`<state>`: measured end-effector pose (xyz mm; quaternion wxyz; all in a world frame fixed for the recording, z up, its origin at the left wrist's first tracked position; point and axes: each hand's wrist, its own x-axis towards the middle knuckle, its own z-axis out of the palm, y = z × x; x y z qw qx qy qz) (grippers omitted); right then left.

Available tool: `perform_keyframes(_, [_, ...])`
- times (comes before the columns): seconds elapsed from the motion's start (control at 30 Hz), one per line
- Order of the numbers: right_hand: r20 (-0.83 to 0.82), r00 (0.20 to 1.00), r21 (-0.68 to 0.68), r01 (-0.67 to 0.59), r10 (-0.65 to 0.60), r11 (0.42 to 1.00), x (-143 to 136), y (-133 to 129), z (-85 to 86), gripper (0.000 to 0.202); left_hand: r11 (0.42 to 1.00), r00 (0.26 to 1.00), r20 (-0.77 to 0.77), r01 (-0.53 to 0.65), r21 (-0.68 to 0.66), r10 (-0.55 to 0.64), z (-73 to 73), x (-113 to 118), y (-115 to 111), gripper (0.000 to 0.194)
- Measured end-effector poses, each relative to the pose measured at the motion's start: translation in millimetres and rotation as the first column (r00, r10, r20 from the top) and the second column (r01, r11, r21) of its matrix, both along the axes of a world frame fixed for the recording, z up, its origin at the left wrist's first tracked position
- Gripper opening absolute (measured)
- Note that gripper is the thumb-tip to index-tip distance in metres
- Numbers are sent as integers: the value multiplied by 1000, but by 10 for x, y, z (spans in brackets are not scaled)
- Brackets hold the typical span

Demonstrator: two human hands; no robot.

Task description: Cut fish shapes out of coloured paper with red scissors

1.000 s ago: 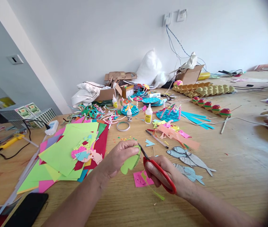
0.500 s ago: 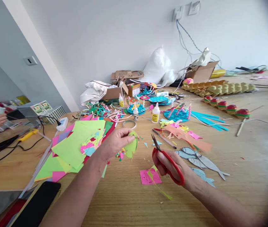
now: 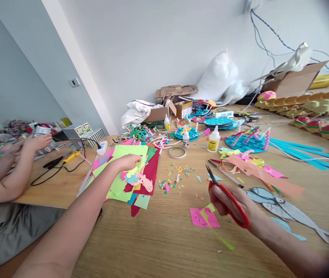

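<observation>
My left hand (image 3: 128, 162) is over a pile of coloured paper sheets (image 3: 118, 189), its fingers pinched. A bit of green paper cutout (image 3: 138, 165) shows at its fingertips, mostly blending with the light green sheets. Just below lie small paper fish cutouts, a pale pink one (image 3: 146, 183) nearest. My right hand (image 3: 225, 199) grips red-handled scissors (image 3: 235, 204), the blades slightly apart and pointing up and away. Beneath the scissors, on the table, are a pink paper piece (image 3: 197, 218) and a light green offcut strip (image 3: 216, 229).
Confetti dots (image 3: 178, 172), a tape roll (image 3: 177, 152) and a glue bottle (image 3: 213, 139) stand or lie mid-table. To the right are a pen (image 3: 225, 173), orange paper scraps (image 3: 268, 175) and grey fish cutouts (image 3: 294, 212). Another person's hands (image 3: 33, 144) work at the far left.
My left hand has moved left with the green paper cutout, from above the confetti to the paper pile. The view has turned left. My right hand still holds the scissors.
</observation>
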<state>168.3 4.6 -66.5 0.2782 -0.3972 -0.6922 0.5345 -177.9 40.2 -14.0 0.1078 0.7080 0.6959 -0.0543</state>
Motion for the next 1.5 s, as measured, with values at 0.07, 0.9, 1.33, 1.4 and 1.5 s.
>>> perform_keyframes(0.07, [3,1000,4,0,0,1000,1,21,-25,52,999,999,-40,-17,-30,16,-127,-45,-26,25])
perform_keyframes(0.9, [559,829,353,-258,18,899,1,201,-192,7,852,819,269,523,13,-507,-571,1721,-537,25])
perform_keyframes(1.33, [295,833,507,278,-467,816,651,800,11,12,890,840,322,457,16,-437,-661,1691,-594,20])
perform_keyframes(1.4, [323,767,544,329,-554,772,786,960,20,11,892,842,323,452,15,-432,-676,1691,-590,22])
perform_keyframes(1.5, [363,680,584,366,-637,725,937,1164,16,6,905,854,326,424,16,-406,-709,1689,-589,24])
